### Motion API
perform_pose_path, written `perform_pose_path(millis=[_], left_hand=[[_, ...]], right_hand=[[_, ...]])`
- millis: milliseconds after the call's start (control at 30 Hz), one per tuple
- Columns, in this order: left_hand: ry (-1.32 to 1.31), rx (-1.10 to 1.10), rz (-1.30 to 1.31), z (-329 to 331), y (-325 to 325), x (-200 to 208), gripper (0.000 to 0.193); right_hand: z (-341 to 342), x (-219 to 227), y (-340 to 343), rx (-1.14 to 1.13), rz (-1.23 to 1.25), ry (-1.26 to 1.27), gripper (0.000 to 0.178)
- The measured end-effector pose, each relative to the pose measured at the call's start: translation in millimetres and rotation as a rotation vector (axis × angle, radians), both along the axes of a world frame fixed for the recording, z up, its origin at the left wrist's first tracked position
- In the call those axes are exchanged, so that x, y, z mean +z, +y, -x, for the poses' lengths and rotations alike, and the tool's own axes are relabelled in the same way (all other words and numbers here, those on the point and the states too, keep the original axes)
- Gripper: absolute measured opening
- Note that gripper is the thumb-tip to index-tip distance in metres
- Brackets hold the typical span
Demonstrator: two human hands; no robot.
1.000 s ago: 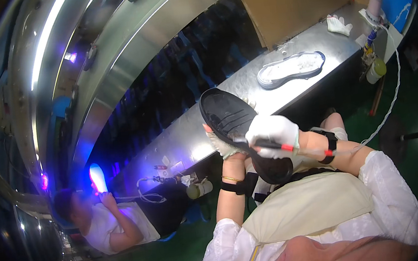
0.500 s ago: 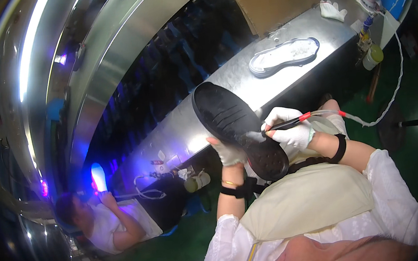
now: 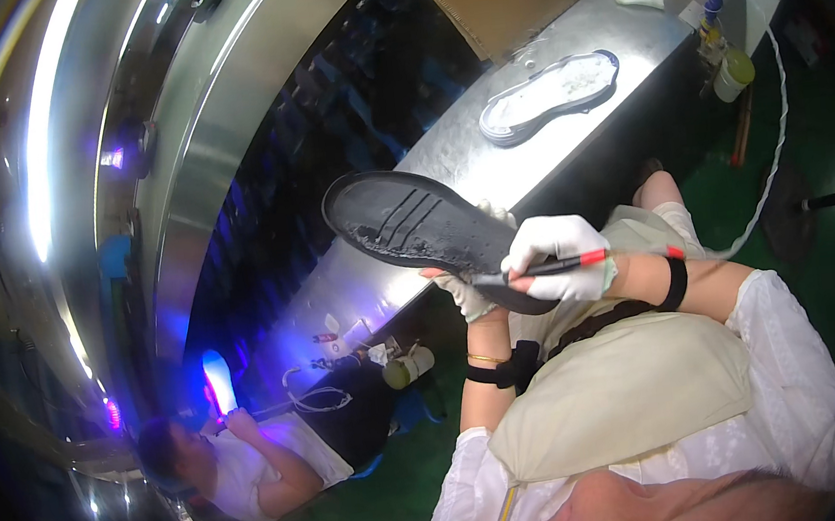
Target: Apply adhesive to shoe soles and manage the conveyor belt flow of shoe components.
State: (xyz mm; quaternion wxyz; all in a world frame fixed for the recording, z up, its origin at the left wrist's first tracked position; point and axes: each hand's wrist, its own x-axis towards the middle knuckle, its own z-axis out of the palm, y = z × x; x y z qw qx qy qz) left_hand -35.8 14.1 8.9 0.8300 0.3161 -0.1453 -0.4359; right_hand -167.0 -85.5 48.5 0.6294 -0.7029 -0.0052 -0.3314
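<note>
In the head view, the black sole (image 3: 414, 226) is held up at the near edge of the metal bench (image 3: 652, 37), hollow side facing the wearer, with wet-looking patches inside. The gloved left hand (image 3: 466, 296) is clamped on it around the middle, thumb by the near edge, most of the other fingers hidden behind. The gloved right hand (image 3: 562, 252) has its fingers pinched together on a brush (image 3: 564, 264) with a black, red-banded handle, its tip over the inner face close to the left thumb. That closeness could smear the left glove, should the brush slip over the rim. Since one hand alone seems to carry the sole, hard pressure toward its heel could twist it in the grip, and a steep tilt might let any loose liquid run. The pale cable (image 3: 780, 105) loops off to the right; a snag there could tug the brush aside. A white-lined sole (image 3: 553, 97) lies just beyond, where a wide swing might knock it.
</note>
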Motion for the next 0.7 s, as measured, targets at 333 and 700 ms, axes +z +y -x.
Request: perform_pose_path(millis=[333,700], left_hand=[[0.178,-0.071,0.434,-32,-14,-4,0.102],[0.110,-0.176,0.554,-47,-16,7,0.106]], right_hand=[[1,12,-3,-0.005,0.106,-0.071,0.013],[6,-2,-6,0.236,-0.521,0.259,0.011]])
